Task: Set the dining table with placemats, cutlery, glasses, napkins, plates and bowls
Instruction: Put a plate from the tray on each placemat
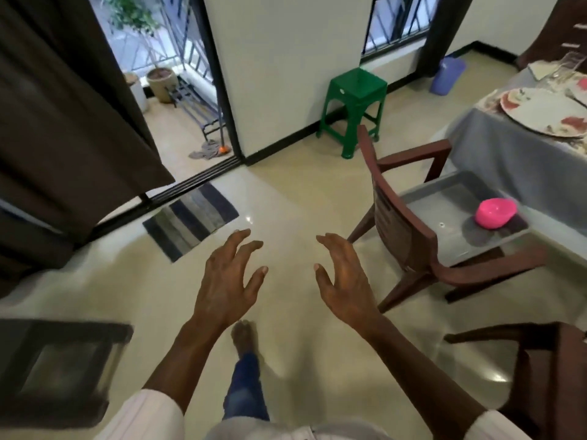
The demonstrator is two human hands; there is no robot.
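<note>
The left hand (228, 281) and right hand (346, 281) are hanging spread and empty beside the chair (403, 223). The pink bowl (495, 212) is sitting in the tray (444, 217) on its seat. A hurried reach risks knocking that tray off.

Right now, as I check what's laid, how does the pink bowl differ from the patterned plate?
The pink bowl is plain-coloured; the patterned plate is white with red motifs. The bowl is small and deep, the plate wide and flat. The bowl sits in a grey tray on the chair, the plate on the clothed table. Neither is held: the left hand and right hand are empty.
</note>
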